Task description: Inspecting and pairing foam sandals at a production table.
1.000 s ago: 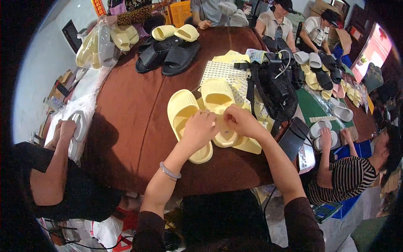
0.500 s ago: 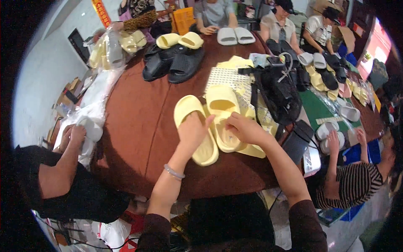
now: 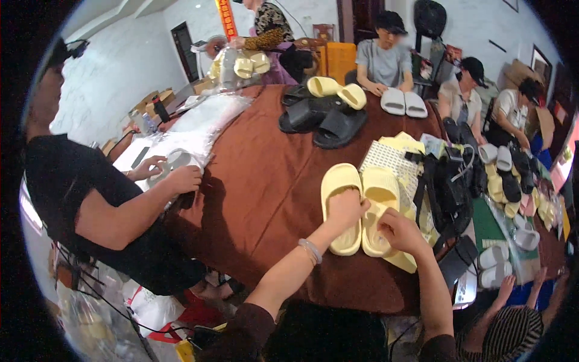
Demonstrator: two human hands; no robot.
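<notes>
- Your view has swung left and up.
- Both yellow slippers (image 3: 381,182) lie near the table's (image 3: 253,199) near edge.
- Your left hand (image 3: 345,208) dips inside one, right hand (image 3: 399,230) over the other; whether they pinch is hidden.
- Likely light, soft foam: lift by the sides.

The widest passage runs left of the 2 pale yellow slippers (image 3: 380,181), across bare brown surface (image 3: 256,202). A dotted sheet (image 3: 391,158) lies just beyond them, and black slides (image 3: 342,128) topped with a yellow pair (image 3: 323,86) stand farther off. A black bag (image 3: 452,187) blocks the right side, and a co-worker's forearm (image 3: 142,201) juts in at the left edge.
</notes>
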